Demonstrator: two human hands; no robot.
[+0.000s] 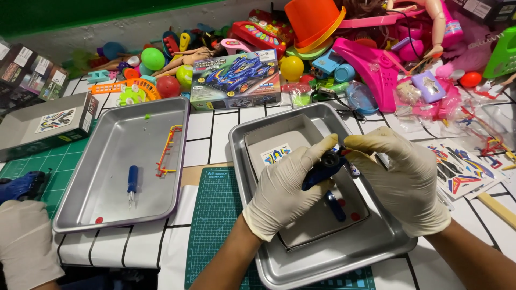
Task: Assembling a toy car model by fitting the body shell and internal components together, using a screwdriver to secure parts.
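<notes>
Held in both gloved hands over the right tray (252, 161), at centre right of the frame: a small blue toy car body (321, 173) with a black wheel at its top. Left hand (285, 188) wrapped around the blue body from below, fingers closed on it; right hand (403, 177) pinched narrow at the wheel end, thumb and forefinger meeting there, the exact contact partly hidden by the gloves. Best done, as a judgement, with the body kept steady in the left hand and only light pressure from the right fingertips, and kept above the tray so that any dropped small part landed inside it. Counted: two metal trays, the right one and the left tray (75, 198) at centre left. Inside the right tray one grey box lid (317, 223) with one sticker sheet (275, 154), one loose blue part (336, 206) and two small red dots near it. In the left tray one blue screwdriver (131, 182), one red and yellow plastic frame (167, 150), one red dot at the lower corner. One model car box (235, 79) at upper centre, one more sticker sheet (457, 169) at right, one green cutting mat (215, 215) below. One other gloved hand (24, 241) at lower left, beside a second blue car body (21, 185). Toys piled along the top, too many to count.
</notes>
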